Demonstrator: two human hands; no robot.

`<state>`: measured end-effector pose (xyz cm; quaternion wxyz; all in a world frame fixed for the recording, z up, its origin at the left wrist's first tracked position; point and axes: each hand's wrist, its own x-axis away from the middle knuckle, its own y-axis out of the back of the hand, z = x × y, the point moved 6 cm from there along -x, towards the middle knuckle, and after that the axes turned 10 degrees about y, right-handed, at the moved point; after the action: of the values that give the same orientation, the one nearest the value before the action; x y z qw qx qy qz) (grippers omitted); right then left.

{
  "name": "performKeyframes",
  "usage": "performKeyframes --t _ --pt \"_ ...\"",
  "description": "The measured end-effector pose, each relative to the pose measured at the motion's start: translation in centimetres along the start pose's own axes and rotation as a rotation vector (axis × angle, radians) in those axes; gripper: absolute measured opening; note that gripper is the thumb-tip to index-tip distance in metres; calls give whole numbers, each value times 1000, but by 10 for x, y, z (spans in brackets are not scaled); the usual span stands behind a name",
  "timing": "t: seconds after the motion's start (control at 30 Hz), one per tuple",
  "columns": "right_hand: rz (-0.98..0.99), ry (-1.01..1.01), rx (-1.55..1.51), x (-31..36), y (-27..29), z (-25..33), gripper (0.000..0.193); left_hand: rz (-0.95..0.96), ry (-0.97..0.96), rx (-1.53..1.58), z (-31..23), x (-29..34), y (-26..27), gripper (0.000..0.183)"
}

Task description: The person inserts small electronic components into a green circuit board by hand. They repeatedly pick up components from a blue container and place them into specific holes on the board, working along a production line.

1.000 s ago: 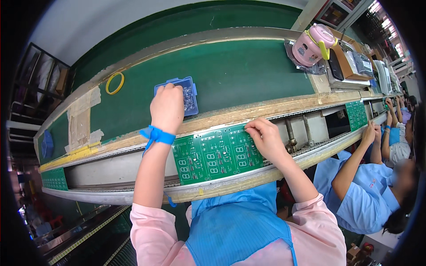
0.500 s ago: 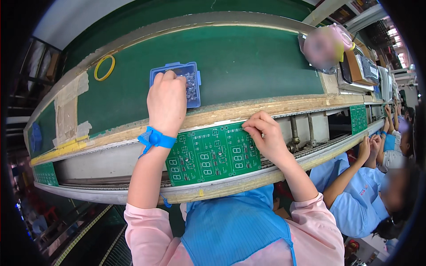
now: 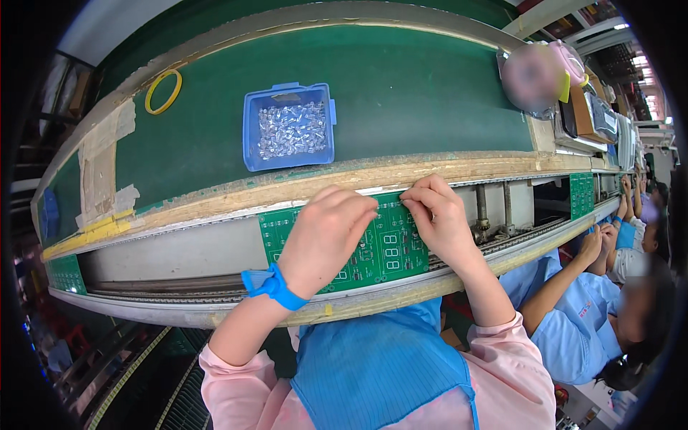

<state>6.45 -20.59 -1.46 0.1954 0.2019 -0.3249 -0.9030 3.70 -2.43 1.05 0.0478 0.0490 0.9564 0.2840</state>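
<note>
A green circuit board with white printed digit outlines sits on the conveyor rails in front of me. Over its left and middle part is my left hand, wearing a blue wrist strap; its fingers are pinched at the board's upper middle, and what they hold is too small to make out. My right hand is pinched at the board's upper right corner, its fingertips likewise hiding anything held. Beyond the board stands a blue plastic bin filled with small clear components.
A yellow tape ring lies on the green bench top. Other boards rest on the conveyor, one far left and one at right. Boxes are stacked at the far right, near a co-worker in a blue smock.
My left hand has come out of the blue bin and down to the board, fingers pinched. My right hand stays at the board's upper right.
</note>
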Motion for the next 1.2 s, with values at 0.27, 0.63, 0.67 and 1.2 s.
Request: performKeyframes --t 0.27,0.63,0.67,1.2 --pt "28 -2 -1 -2 -1 1 8 53 148 61 28 10 -11 11" --pt "13 52 6 -4 -11 11 9 8 166 70 34 15 -2 11" --pt "12 58 10 -4 -11 11 10 6 198 96 34 15 -3 11" --pt "91 111 185 -2 -14 24 16 -53 62 85 29 18 -5 14"
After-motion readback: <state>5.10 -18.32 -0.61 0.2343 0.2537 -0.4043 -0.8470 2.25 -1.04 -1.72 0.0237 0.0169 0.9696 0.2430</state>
